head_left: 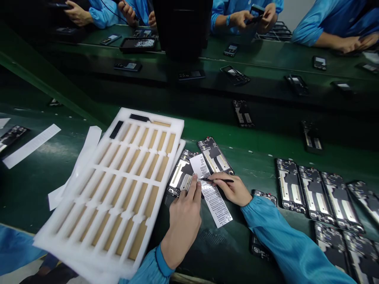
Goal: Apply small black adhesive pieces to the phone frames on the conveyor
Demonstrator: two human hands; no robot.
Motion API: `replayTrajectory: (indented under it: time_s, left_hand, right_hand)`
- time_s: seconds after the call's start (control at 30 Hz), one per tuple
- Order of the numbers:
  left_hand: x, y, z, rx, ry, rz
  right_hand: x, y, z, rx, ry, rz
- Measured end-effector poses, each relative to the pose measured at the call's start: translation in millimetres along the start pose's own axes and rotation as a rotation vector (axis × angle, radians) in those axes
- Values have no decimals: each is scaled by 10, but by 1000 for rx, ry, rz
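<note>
My right hand (232, 189) pinches dark tweezers (220, 180), their tip over a white sheet of small dark stickers (217, 203). The sheet lies slanted on the green bench, and its upper part overlaps an opened phone body (181, 175). My left hand (187, 215) lies with fingers stretched forward, fingertips at the sheet's left edge and over that phone body. Just beyond the sheet rests a second opened phone body (215, 156). Whatever sits right at the tweezer tip is too small to make out.
White foam trays (124, 169) with long slots are stacked on the left, beside paper strips (32, 146). Several opened phone bodies (315, 193) lie in rows at the right. More phones (235, 75) are on the dark strip ahead. Co-workers' hands (241, 17) hold devices across the bench.
</note>
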State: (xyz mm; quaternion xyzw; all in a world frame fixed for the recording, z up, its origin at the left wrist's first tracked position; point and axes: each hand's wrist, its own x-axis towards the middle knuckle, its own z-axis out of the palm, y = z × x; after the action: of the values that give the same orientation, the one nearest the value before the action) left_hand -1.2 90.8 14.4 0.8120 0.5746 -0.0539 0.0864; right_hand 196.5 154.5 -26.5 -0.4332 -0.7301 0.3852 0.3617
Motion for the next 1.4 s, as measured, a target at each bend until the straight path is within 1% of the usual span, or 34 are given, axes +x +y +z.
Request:
replayTrajectory:
  time_s: [0.23,0.57,0.67,0.8,0.93,1.03,1.13,1.3,1.4]
  left_hand:
    - [-7,-9,0,-2,3,7]
    - [6,-5,-18,-35,-11,4]
    - [8,-17,-26,-44,-21,7]
    - [16,-40,-37,-68,-43,13]
    - [22,-52,-45,-84,-42,23]
    - [16,-58,-52,-79,-33,28]
    - [2,-62,-49,-64,-16,29]
    - [-12,-63,-11,-54,6,36]
    - [-3,-60,11,-81,8,12]
  right_hand:
    - [-10,8,-5,-3,-1,-12]
    - [-23,2,-9,2,8,23]
    - [26,-28,-29,-1,-27,41]
    - [117,-81,-63,-6,-118,40]
    - [169,-126,-67,-3,-131,39]
    - [155,-144,-42,31,-102,60]
    - [83,-148,15,32,-49,79]
    - [-56,-152,196,-12,148,57]
    - [-76,-184,265,7,221,49]
